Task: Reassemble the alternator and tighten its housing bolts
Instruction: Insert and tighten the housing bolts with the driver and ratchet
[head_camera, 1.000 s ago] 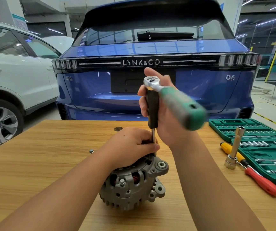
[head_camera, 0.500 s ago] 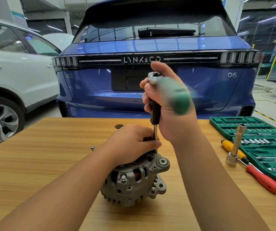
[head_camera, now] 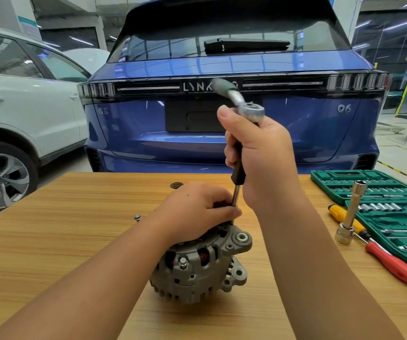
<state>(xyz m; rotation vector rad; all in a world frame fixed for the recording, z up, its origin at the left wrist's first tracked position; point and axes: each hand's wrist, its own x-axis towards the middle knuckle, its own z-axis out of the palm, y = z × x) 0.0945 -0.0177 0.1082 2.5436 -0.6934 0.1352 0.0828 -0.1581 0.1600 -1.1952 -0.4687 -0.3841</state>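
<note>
Alternator (head_camera: pixel 198 265) sits on the table (head_camera: pixel 50 241) near its front-middle, pulley side down. Left hand (head_camera: pixel 197 212) presses on top of the housing w/ fingers curled round the lower end of the extension bar (head_camera: pixel 236 190). Right hand (head_camera: pixel 261 158) is wrapped round the bar's black grip just under the ratchet (head_camera: pixel 236 99), whose green handle is motion-blurred.

Risks, as I judge them: socket end is hidden under the left hand, so can't tell if it's square on the bolt; a tilted bar could slip off and round the head or nick the fingers. Alternator isn't clamped, so it may twist or tip under torque. Loose bolt (head_camera: pixel 137 217) on the table could roll off.

Writing: blue car (head_camera: pixel 148 119) reads "LYNK", the rest covered by the ratchet, plus "06" at right; small badge at left unreadable.
</note>
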